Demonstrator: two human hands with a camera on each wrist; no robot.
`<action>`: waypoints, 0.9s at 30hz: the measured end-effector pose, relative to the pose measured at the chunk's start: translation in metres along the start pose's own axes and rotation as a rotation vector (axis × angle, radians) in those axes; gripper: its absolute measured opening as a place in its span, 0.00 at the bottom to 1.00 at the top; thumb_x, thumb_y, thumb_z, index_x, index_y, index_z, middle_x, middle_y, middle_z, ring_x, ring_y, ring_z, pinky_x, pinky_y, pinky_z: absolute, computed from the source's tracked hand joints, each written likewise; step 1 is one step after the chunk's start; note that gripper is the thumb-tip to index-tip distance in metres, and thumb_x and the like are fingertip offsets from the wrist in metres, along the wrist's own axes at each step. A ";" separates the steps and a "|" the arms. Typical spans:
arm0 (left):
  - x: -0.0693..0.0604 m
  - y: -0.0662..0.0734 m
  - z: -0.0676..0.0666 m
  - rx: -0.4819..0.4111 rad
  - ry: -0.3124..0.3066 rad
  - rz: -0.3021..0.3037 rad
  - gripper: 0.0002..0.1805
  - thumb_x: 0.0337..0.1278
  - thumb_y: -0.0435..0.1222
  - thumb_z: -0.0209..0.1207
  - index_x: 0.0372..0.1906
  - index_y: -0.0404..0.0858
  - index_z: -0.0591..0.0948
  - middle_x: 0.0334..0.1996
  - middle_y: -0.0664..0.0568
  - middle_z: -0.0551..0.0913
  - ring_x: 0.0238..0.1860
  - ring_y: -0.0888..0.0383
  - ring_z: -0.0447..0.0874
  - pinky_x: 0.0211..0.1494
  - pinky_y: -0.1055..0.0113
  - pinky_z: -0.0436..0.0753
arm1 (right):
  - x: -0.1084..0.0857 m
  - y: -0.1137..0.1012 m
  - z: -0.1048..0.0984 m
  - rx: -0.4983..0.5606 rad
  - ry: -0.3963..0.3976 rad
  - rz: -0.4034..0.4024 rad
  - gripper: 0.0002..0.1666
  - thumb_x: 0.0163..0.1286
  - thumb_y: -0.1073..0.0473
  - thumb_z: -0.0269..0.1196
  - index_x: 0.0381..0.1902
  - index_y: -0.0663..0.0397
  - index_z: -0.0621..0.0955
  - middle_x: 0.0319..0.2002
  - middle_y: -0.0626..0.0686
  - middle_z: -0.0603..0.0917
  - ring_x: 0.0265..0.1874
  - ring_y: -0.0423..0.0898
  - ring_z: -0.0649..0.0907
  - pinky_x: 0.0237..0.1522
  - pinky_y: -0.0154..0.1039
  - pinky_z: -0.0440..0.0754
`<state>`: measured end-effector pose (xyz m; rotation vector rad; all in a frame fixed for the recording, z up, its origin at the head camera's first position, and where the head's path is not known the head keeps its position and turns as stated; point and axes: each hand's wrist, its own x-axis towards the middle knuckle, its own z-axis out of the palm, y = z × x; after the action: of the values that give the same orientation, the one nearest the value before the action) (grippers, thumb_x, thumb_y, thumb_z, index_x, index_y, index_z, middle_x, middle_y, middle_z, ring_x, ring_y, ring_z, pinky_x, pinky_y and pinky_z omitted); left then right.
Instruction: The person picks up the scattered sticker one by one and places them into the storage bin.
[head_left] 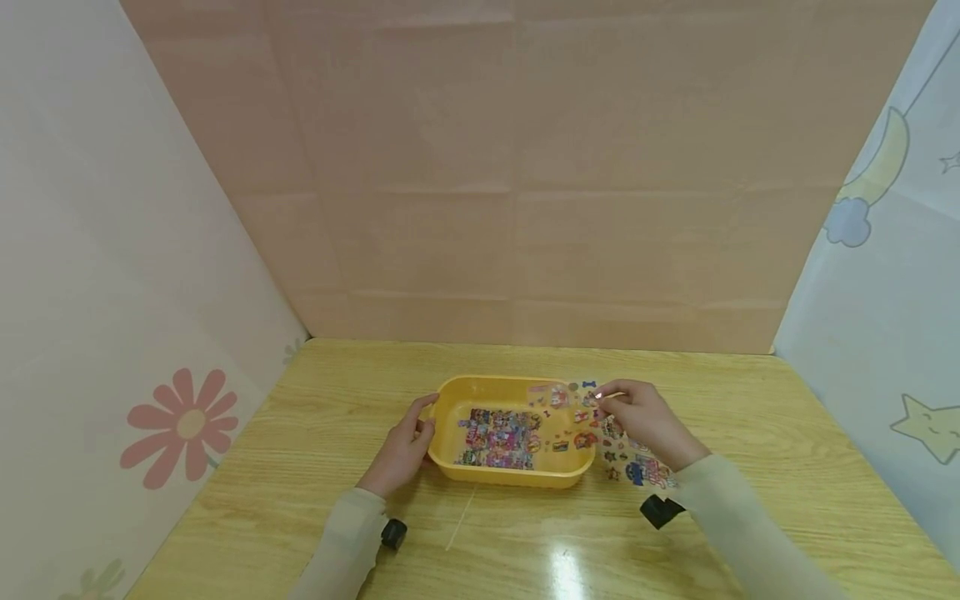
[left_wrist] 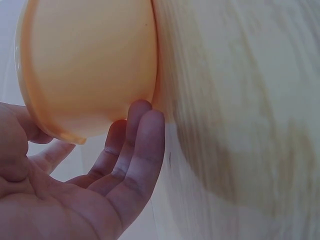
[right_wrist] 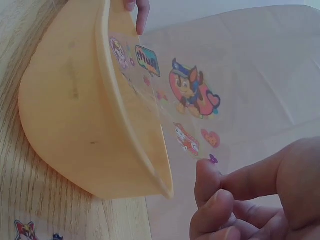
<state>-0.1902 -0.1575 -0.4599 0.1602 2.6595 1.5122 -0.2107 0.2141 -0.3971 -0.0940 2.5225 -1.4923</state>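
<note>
A yellow plastic basin [head_left: 510, 478] stands on the table, with colourful sticker sheets [head_left: 498, 439] lying inside it. My left hand [head_left: 402, 450] grips the basin's left end; in the left wrist view its fingers [left_wrist: 145, 135] touch the outer wall below the rim. At the right end, my right hand [head_left: 648, 421] pinches the edge of a clear sticker sheet [head_left: 561, 417] between thumb and fingers. That sheet hangs over the basin's right side, and cartoon dog stickers [right_wrist: 190, 90] show on it in the right wrist view.
Another clear sticker sheet [head_left: 637, 471] lies on the wooden table [head_left: 750, 433] right of the basin, partly under my right forearm. A brown paper wall [head_left: 510, 250] closes off the back, and patterned white sheets [head_left: 90, 250] flank both sides.
</note>
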 end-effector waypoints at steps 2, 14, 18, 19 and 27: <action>0.000 0.000 0.000 0.005 0.002 0.004 0.24 0.80 0.39 0.44 0.75 0.50 0.62 0.39 0.44 0.76 0.32 0.56 0.78 0.32 0.62 0.85 | 0.001 -0.002 0.003 0.006 -0.003 -0.001 0.18 0.79 0.62 0.49 0.60 0.66 0.75 0.35 0.55 0.85 0.20 0.42 0.72 0.17 0.36 0.68; 0.000 0.000 0.002 -0.015 0.016 -0.008 0.25 0.80 0.38 0.45 0.75 0.52 0.63 0.39 0.44 0.76 0.31 0.56 0.79 0.32 0.62 0.85 | 0.008 -0.008 0.016 -0.028 -0.023 -0.007 0.16 0.78 0.62 0.51 0.57 0.62 0.77 0.33 0.55 0.84 0.22 0.45 0.71 0.23 0.40 0.73; 0.001 0.000 0.001 -0.019 0.014 -0.008 0.24 0.80 0.39 0.45 0.75 0.52 0.63 0.39 0.44 0.76 0.32 0.56 0.79 0.32 0.62 0.85 | 0.010 -0.011 0.021 -0.056 -0.026 -0.007 0.16 0.77 0.63 0.52 0.57 0.62 0.77 0.34 0.55 0.85 0.24 0.47 0.74 0.28 0.42 0.75; 0.001 -0.001 0.001 -0.021 0.013 -0.008 0.24 0.80 0.39 0.45 0.75 0.52 0.63 0.39 0.44 0.76 0.32 0.56 0.80 0.32 0.62 0.86 | 0.010 -0.011 0.022 -0.061 -0.030 -0.012 0.16 0.76 0.64 0.52 0.57 0.63 0.77 0.34 0.55 0.85 0.24 0.47 0.75 0.29 0.42 0.76; 0.000 -0.001 0.001 -0.044 0.009 -0.005 0.25 0.80 0.39 0.45 0.76 0.52 0.63 0.40 0.44 0.77 0.32 0.55 0.79 0.32 0.61 0.86 | 0.012 -0.012 0.029 -0.050 -0.064 -0.006 0.16 0.76 0.67 0.50 0.57 0.64 0.76 0.33 0.56 0.84 0.20 0.47 0.73 0.19 0.36 0.68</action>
<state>-0.1902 -0.1572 -0.4613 0.1445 2.6290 1.5732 -0.2172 0.1810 -0.4018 -0.1549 2.5114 -1.4053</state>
